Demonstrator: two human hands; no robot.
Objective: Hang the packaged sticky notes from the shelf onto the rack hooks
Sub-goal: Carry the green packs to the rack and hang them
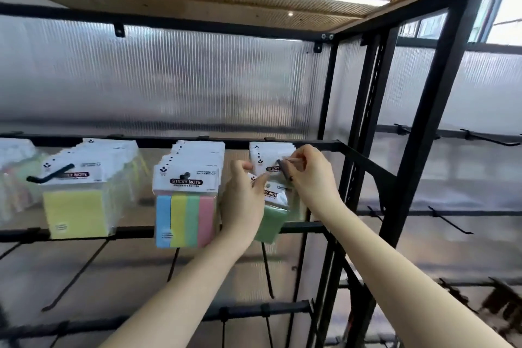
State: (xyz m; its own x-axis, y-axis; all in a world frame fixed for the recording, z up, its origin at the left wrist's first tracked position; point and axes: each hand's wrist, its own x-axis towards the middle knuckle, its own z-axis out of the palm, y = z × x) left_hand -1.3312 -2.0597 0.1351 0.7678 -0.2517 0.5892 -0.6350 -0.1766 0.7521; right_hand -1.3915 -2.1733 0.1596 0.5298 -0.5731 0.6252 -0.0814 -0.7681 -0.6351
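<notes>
Left hand (244, 200): thumb and fingers pinching the white header card of a clear-wrapped pack of green sticky notes (271, 220), held tilted, its green block hanging below the palm and its card hole level with the tip of a black metal rack hook (284, 171). Right hand (309, 175): fingertips curled in, pinched at the hook tip and at the upper right corner of the same header card; whether on the card, the hook or both, not discernible. Just behind the held pack: a row of white-carded sticky note packs (268, 154) already strung on that hook, close under the black horizontal rack bar (316, 145). To the left, well apart from the hands' pack but just beside the left wrist: a hanging row of packs with four-colour strips in blue, yellow, green and pink (185, 220), front card printed "STICKY NOTE". Farther left: a row of yellow square-pad packs (74, 215) on its own hook, its upturned black tip protruding from the front card. At the far left edge: a blurred further row of packs (14, 178). Behind all rows: ribbed translucent plastic panelling (169, 79) within a black metal frame (440, 93). Below and to the right: bare black hooks (449, 222) on the lower bars.
</notes>
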